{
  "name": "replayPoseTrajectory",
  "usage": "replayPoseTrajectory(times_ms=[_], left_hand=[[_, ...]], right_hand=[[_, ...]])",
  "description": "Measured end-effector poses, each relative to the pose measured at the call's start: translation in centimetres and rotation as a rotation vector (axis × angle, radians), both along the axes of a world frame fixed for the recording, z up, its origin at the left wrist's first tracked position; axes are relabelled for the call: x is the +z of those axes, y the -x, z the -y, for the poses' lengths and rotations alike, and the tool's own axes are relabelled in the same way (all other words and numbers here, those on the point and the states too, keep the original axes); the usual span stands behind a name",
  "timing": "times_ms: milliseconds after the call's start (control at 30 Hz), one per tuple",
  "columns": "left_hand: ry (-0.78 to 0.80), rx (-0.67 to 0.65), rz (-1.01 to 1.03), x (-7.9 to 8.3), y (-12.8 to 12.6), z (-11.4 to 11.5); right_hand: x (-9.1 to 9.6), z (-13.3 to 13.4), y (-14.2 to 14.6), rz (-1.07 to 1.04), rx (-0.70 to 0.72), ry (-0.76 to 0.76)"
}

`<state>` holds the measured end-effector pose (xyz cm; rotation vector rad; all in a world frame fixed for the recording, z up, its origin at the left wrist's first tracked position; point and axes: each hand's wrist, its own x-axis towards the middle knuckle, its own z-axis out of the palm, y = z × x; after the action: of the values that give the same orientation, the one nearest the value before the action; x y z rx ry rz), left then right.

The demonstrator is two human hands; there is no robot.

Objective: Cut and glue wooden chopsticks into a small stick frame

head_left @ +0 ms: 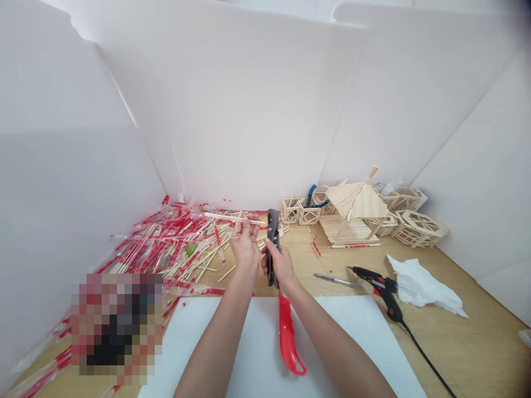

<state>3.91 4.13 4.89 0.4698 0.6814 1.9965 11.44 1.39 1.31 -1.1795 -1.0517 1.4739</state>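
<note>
In my left hand [245, 246] I pinch wooden chopsticks [219, 216], held roughly level above the table and pointing left. My right hand [280, 262] is closed around a hand cutter [272, 226] with a dark grey riveted body. Its red handle [286, 334] hangs down over a white board [207, 342]. The top of the cutter stands upright just right of the chopsticks' near ends, and I see a small gap between them. My right fingers hide part of the cutter's middle.
Loose chopsticks and red-and-clear wrappers [145, 243] heap up on the left. A stick-built house [357, 204], lattice frames [418, 228] and blue-handled pliers [312, 196] stand at the back right. A pen [336, 280], corded glue gun [385, 293] and tissue [427, 287] lie right. White panels enclose the table.
</note>
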Motion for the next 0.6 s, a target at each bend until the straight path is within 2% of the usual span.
replayPoseTrajectory(times_ms=[67, 100, 133, 233, 300, 367, 433, 600], left_hand=[[0.006, -0.097, 0.071, 0.5, 0.7, 0.0], [0.009, -0.153, 0.093, 0.8, 0.9, 0.1], [0.015, -0.212, 0.098, 1.1, 1.2, 0.2], [0.028, -0.412, -0.007, 1.8, 1.8, 0.7], [0.019, -0.533, -0.136, 2.2, 2.1, 1.2], [0.012, -0.622, -0.254, 2.5, 2.2, 1.6], [0.017, -0.689, -0.344, 2.6, 2.3, 2.1], [0.029, -0.821, -0.465, 2.6, 2.0, 2.6]], right_hand=[[0.5, -0.8, -1.9, 0.085, 0.020, 0.007], [0.7, -1.3, -3.1, 0.219, 0.040, -0.020], [0.9, -1.8, -4.6, 0.423, 0.056, -0.074], [1.0, -2.9, -9.2, 1.125, -0.059, -0.286], [0.6, -3.4, -11.8, 1.410, 0.004, -0.326], [-0.1, -3.6, -13.8, 1.525, 0.144, -0.242], [-0.9, -3.8, -15.0, 1.555, 0.247, -0.110], [-2.0, -3.5, -16.0, 1.651, 0.225, 0.087]])
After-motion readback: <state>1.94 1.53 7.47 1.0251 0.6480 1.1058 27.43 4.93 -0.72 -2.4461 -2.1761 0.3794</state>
